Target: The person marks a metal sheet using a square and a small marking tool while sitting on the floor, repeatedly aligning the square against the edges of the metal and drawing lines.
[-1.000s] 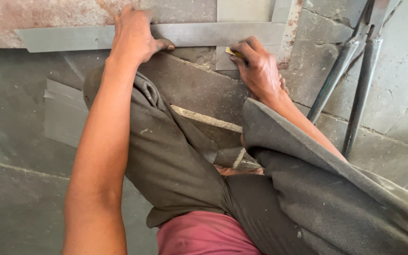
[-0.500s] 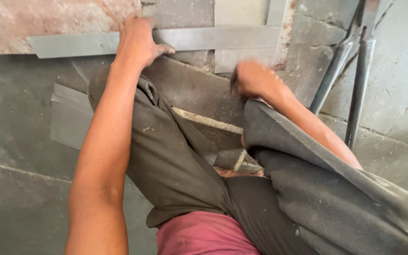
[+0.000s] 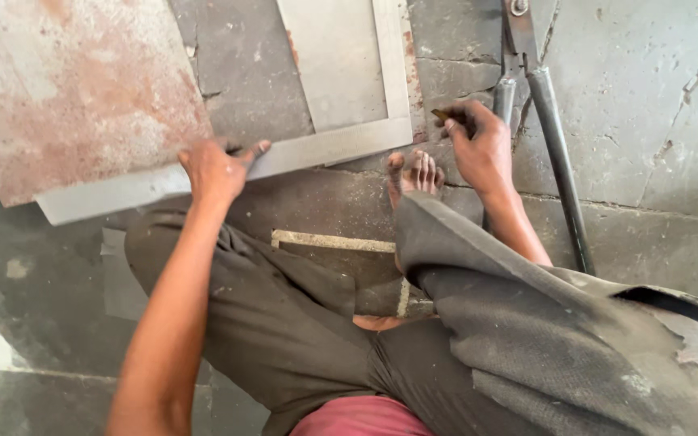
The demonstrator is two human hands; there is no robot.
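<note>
Pressing your flat, open left hand (image 3: 218, 168) on the grey metal strip (image 3: 284, 157) beside the rusty sheet (image 3: 66, 89), you've pulled your right hand (image 3: 478, 145), pinching a small pencil-like marker (image 3: 446, 115), back toward the long-handled shears (image 3: 555, 153).

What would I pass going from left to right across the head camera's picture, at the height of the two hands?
Rusty metal sheet → left hand on the grey metal strip → bare toes → right hand with a small dark thing → long-handled shears.
</note>
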